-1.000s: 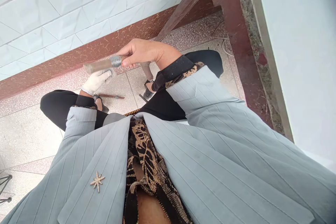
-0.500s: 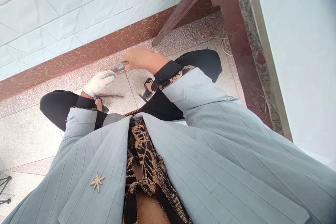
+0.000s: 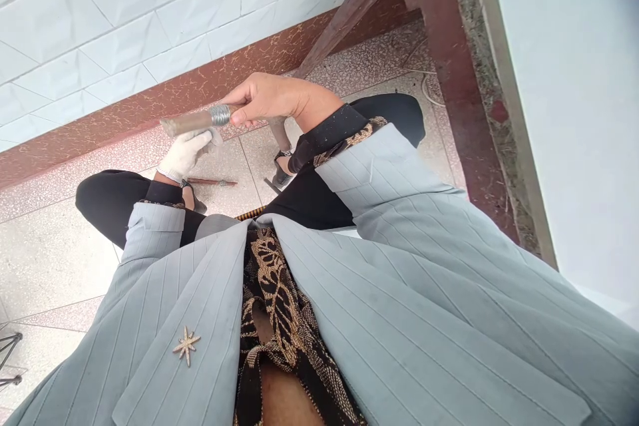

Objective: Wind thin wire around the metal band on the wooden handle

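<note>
My right hand (image 3: 269, 98), bare, is closed around a brown wooden stick (image 3: 187, 123) with silvery wire (image 3: 219, 115) wound round it beside my fingers. The stick's blunt end points left, raised above my left hand (image 3: 184, 154). That hand wears a white glove, and its fingers are curled together just under the stick. A pale, blurred bit shows at the gloved fingertips, too unclear to name. Below my right palm a grey-brown piece (image 3: 278, 133) shows; whether it belongs to the stick, I cannot tell. On the floor lies a thin reddish rod (image 3: 213, 182) with a wire-wrapped end.
My black-trousered knees spread to both sides, with dark shoes (image 3: 282, 170) between them. A small dark bar (image 3: 272, 186) lies by the right shoe. Ahead runs a white tiled wall (image 3: 200, 20) with a red-brown skirting; a wooden table frame (image 3: 449, 66) stands at the right.
My right hand has lifted and swung the stick's left end up and away from the gloved fingers, showing more of it. My left hand has drawn slightly left.
</note>
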`<state>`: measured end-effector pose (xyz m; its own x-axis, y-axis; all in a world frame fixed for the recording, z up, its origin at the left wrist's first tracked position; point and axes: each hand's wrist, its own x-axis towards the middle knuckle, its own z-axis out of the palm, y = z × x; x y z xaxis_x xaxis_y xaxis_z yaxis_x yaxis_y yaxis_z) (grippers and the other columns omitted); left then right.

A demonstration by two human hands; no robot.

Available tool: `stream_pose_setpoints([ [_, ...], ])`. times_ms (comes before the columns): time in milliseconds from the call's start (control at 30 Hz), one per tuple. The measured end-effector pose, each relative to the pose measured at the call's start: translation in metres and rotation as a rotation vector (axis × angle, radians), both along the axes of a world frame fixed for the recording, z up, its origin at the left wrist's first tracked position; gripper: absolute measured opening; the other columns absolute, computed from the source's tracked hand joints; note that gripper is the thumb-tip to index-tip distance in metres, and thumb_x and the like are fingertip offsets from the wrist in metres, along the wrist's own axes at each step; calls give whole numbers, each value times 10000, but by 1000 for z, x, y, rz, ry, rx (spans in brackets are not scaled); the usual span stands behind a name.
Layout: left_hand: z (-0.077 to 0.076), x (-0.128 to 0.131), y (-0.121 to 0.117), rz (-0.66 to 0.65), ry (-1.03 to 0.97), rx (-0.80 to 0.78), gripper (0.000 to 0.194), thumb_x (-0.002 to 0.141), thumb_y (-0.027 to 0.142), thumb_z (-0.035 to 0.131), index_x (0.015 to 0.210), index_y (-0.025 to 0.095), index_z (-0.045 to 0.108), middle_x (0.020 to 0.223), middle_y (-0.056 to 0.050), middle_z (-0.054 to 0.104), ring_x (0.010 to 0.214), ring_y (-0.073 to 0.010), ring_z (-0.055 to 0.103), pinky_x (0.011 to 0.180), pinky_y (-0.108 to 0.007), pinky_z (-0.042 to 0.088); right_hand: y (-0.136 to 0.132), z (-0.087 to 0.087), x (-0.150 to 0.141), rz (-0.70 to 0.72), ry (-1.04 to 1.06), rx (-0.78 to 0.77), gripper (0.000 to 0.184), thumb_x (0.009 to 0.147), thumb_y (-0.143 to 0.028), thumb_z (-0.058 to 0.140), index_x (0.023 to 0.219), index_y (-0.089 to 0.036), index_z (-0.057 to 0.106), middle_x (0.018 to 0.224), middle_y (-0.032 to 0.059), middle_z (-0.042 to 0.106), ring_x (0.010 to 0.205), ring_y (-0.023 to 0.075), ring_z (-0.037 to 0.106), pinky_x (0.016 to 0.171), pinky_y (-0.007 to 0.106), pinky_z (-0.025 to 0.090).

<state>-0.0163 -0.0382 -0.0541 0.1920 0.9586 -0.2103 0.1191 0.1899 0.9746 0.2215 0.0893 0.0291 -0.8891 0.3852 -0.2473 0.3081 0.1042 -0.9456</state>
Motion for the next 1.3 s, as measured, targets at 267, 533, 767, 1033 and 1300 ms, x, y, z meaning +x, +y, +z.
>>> stream_pose_setpoints([
  [267, 13, 14, -1, 75, -69, -11, 499, 903, 710, 686, 961, 218, 623, 702, 1, 565, 637, -155, 583, 636, -300, 471, 0, -5, -4, -286, 78, -109, 333, 907, -437, 802, 1105, -175, 743, 823, -17, 657, 718, 92, 525, 667, 216, 437],
  [533, 26, 19, -2, -70, 39, -11, 365, 904, 553, 684, 881, 189, 668, 615, 43, 391, 529, -111, 333, 521, -295, 270, 3, -12, -10, -362, -182, 163, 348, 951, -512, 735, 1145, -225, 774, 945, 56, 741, 881, 215, 632, 798, 347, 497],
  [767, 27, 23, -3, -128, 340, 2, 260, 889, 427, 567, 882, 182, 653, 712, 4, 518, 678, -154, 455, 653, -304, 404, -11, -15, -23, -203, -517, 556, 158, 995, -297, 751, 910, -166, 730, 868, 87, 714, 1128, 256, 668, 942, 318, 469],
  [1033, 17, 9, -6, -204, 343, 62, 289, 913, 419, 619, 988, 174, 754, 930, -66, 729, 907, -232, 657, 850, -365, 532, -15, 1, -12, 448, -518, 211, 95, 974, -99, 705, 948, -59, 788, 612, -57, 564, 669, 63, 519, 772, 271, 392],
  [1300, 17, 7, -2, -53, 116, 74, 324, 999, 506, 621, 935, 199, 701, 621, 20, 465, 561, -130, 417, 593, -290, 404, -1, 4, 1, -272, -64, 47, 548, 949, -581, 599, 1180, -120, 787, 796, 115, 726, 1022, 199, 662, 796, 347, 405],
])
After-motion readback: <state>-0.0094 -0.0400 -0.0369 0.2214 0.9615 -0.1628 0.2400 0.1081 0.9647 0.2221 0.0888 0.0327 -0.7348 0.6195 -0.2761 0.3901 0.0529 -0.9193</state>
